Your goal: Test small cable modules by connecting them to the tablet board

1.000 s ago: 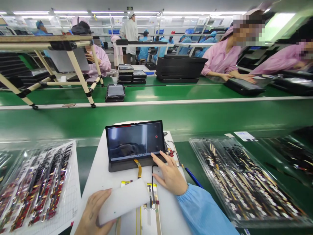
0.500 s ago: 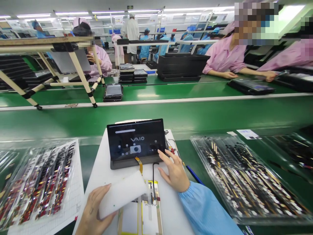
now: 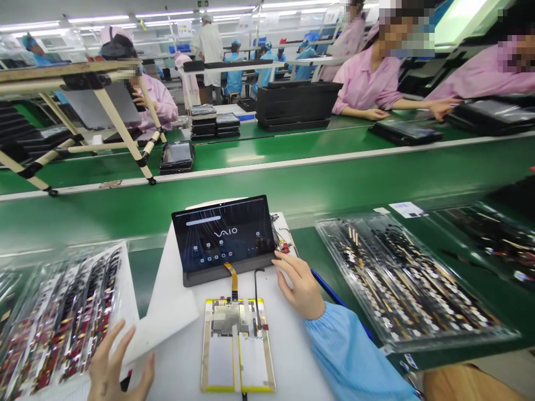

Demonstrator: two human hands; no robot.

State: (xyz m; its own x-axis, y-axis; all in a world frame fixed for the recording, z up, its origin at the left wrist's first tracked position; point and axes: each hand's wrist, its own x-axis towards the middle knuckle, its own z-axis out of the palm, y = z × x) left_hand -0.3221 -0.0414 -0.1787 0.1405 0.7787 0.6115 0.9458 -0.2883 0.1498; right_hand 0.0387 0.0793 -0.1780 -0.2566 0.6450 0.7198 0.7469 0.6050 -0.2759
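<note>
Beside the tablet (image 3: 223,234), your right hand (image 3: 298,289) is resting open; your left hand (image 3: 119,365) is hovering open near the foam sheet (image 3: 165,320).

Apparently an electronics factory, with green conveyor lines (image 3: 267,189).

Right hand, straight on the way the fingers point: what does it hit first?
The right hand would probably meet the dark stand under the VAIO tablet first, near its right corner. The fingertips look very close, though depth is hard to judge.
</note>
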